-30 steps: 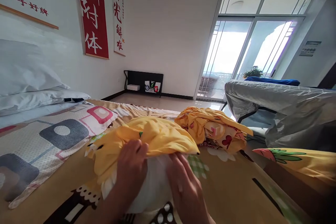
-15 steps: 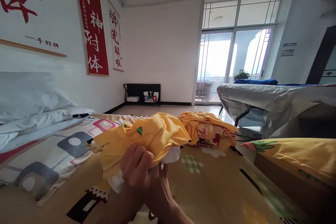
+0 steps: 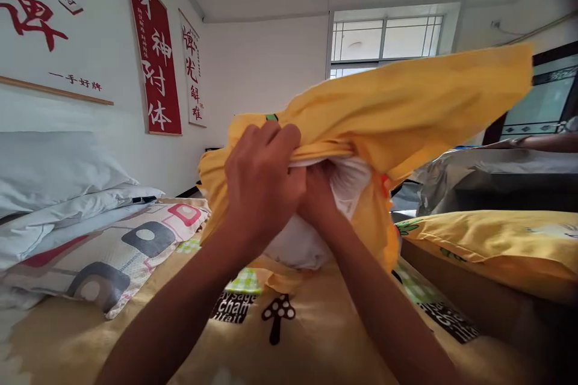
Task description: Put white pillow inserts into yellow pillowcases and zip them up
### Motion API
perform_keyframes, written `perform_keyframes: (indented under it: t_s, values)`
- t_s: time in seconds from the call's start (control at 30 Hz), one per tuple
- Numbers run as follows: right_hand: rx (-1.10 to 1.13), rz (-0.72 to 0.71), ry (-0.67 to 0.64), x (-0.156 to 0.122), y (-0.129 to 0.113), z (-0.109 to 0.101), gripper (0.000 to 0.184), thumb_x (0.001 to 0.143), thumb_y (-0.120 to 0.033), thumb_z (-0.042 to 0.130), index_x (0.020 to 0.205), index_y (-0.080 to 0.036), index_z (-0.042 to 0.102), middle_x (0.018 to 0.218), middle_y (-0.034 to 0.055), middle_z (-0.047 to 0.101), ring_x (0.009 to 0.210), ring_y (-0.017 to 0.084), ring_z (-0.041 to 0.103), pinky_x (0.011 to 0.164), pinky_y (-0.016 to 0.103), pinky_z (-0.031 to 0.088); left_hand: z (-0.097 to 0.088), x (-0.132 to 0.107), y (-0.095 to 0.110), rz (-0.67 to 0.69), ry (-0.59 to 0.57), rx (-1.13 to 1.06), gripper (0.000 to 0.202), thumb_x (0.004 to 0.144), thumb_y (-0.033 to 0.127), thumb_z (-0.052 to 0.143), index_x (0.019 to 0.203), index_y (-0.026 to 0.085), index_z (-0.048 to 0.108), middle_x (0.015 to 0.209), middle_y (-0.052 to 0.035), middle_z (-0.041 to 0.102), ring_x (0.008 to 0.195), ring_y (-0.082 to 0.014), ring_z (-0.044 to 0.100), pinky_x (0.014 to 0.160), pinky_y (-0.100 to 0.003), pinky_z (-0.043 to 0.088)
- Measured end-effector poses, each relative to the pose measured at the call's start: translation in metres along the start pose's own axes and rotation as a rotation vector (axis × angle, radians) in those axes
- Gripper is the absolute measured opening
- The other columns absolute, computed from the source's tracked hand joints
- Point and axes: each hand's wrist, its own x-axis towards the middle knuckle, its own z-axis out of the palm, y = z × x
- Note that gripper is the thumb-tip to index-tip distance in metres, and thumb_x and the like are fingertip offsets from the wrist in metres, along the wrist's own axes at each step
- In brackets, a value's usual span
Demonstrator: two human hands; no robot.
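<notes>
A yellow pillowcase (image 3: pixel 383 114) with a bit of green print is lifted in front of me, its far end flung out to the right. Its mouth gapes toward me, and a white pillow-like filling or lining (image 3: pixel 295 243) shows inside and below. My left hand (image 3: pixel 264 177) is closed on the edge of the pillowcase, knuckles up. Beside it, my right hand (image 3: pixel 318 192) reaches into the opening under the yellow fold. The fingers of that hand are hidden by cloth, so their grip cannot be seen.
I face a bed with a brown printed sheet (image 3: pixel 280 355). A patterned pillow (image 3: pixel 149 240) and white pillows (image 3: pixel 58 162) lie on the left. A yellow pillow (image 3: pixel 501 234) is at right. Behind it stands a plastic-covered table (image 3: pixel 451 174), with another person's arm (image 3: pixel 548 143) above it.
Both hands have risen with the yellow pillowcase, which has swung up and spread to the right. My right hand is now inside its opening. Another person's arm has appeared at the right.
</notes>
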Motion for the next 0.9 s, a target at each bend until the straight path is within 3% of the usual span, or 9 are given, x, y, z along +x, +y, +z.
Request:
perform_keyframes:
  t_s: [0.1, 0.2, 0.27, 0.37, 0.47, 0.57, 0.63, 0.77, 0.9]
  values:
    - [0.015, -0.094, -0.012, 0.019, 0.014, -0.021, 0.045, 0.086, -0.030, 0.053, 0.128, -0.013, 0.047, 0.126, 0.0140, 0.052, 0.120, 0.031, 0.046, 0.100, 0.050, 0.034, -0.016, 0.017, -0.010, 0.082, 0.067, 0.033, 0.021, 0.069, 0.003, 0.045, 0.064, 0.019, 0.034, 0.065, 0.0008, 0.042, 0.063, -0.0112, 0.043, 0.059, -0.024, 0.031]
    - [0.061, -0.262, -0.167, 0.029, 0.022, -0.028, 0.049, 0.081, -0.032, 0.061, 0.125, -0.013, 0.051, 0.126, 0.0114, 0.055, 0.118, 0.028, 0.050, 0.098, 0.045, 0.038, -0.023, 0.027, -0.024, 0.071, 0.023, 0.112, 0.019, 0.068, 0.005, 0.049, 0.065, 0.019, 0.036, 0.067, 0.0006, 0.044, 0.062, -0.0105, 0.043, 0.057, -0.024, 0.027]
    - [0.106, -0.340, -0.331, 0.023, 0.024, -0.019, 0.052, 0.076, -0.031, 0.067, 0.124, -0.015, 0.054, 0.126, 0.0095, 0.058, 0.116, 0.026, 0.053, 0.098, 0.042, 0.039, -0.021, 0.026, -0.040, 0.002, -0.106, 0.217, 0.013, 0.068, 0.010, 0.051, 0.066, 0.018, 0.041, 0.069, -0.0002, 0.048, 0.064, -0.0120, 0.047, 0.056, -0.025, 0.026]
    - [0.198, -0.362, -0.558, -0.014, 0.022, 0.006, 0.067, 0.072, -0.033, 0.071, 0.133, -0.018, 0.050, 0.135, 0.0113, 0.054, 0.122, 0.028, 0.051, 0.104, 0.041, 0.035, -0.012, 0.009, -0.066, -0.135, -0.490, 0.368, 0.007, 0.074, 0.021, 0.051, 0.069, 0.017, 0.046, 0.074, -0.0023, 0.056, 0.068, -0.0155, 0.053, 0.055, -0.026, 0.026]
    - [0.314, -0.305, -0.751, -0.065, 0.022, 0.026, 0.078, 0.077, -0.043, 0.067, 0.145, -0.020, 0.037, 0.147, 0.0126, 0.040, 0.134, 0.029, 0.038, 0.111, 0.044, 0.025, -0.005, -0.025, -0.086, -0.194, -0.904, 0.428, 0.011, 0.078, 0.027, 0.046, 0.072, 0.019, 0.049, 0.077, -0.0040, 0.061, 0.071, -0.0197, 0.058, 0.052, -0.028, 0.023]
    - [0.465, -0.232, -0.875, -0.106, 0.030, 0.031, 0.079, 0.084, -0.055, 0.055, 0.150, -0.026, 0.024, 0.155, 0.0073, 0.023, 0.142, 0.024, 0.022, 0.116, 0.041, 0.016, -0.004, -0.061, -0.101, -0.110, -1.109, 0.494, 0.012, 0.080, 0.023, 0.039, 0.079, 0.019, 0.051, 0.083, -0.0051, 0.064, 0.074, -0.0234, 0.061, 0.051, -0.030, 0.020]
    - [0.463, -0.132, -0.890, -0.122, 0.042, 0.031, 0.068, 0.090, -0.056, 0.046, 0.149, -0.028, 0.027, 0.154, 0.0043, 0.027, 0.141, 0.020, 0.026, 0.114, 0.036, 0.020, -0.008, -0.077, -0.111, -0.078, -1.159, 0.531, 0.015, 0.082, 0.022, 0.036, 0.083, 0.018, 0.051, 0.087, -0.0057, 0.064, 0.075, -0.0240, 0.062, 0.051, -0.030, 0.020]
    - [0.078, 0.221, -0.891, -0.140, 0.074, 0.040, 0.041, 0.094, -0.040, 0.041, 0.124, -0.020, 0.060, 0.124, 0.0116, 0.062, 0.118, 0.026, 0.054, 0.101, 0.041, 0.036, -0.019, -0.093, -0.125, -0.123, -1.178, 0.554, 0.019, 0.086, 0.024, 0.033, 0.086, 0.018, 0.052, 0.088, -0.0056, 0.065, 0.078, -0.0239, 0.063, 0.054, -0.030, 0.027]
    - [-0.064, 0.406, -0.935, -0.146, 0.088, 0.059, 0.042, 0.095, -0.036, 0.032, 0.101, -0.016, 0.068, 0.100, 0.0146, 0.069, 0.096, 0.030, 0.064, 0.082, 0.043, 0.046, -0.025, -0.098, -0.123, -0.113, -1.177, 0.541, 0.018, 0.085, 0.022, 0.035, 0.087, 0.018, 0.053, 0.095, -0.0055, 0.066, 0.083, -0.0234, 0.063, 0.058, -0.030, 0.033]
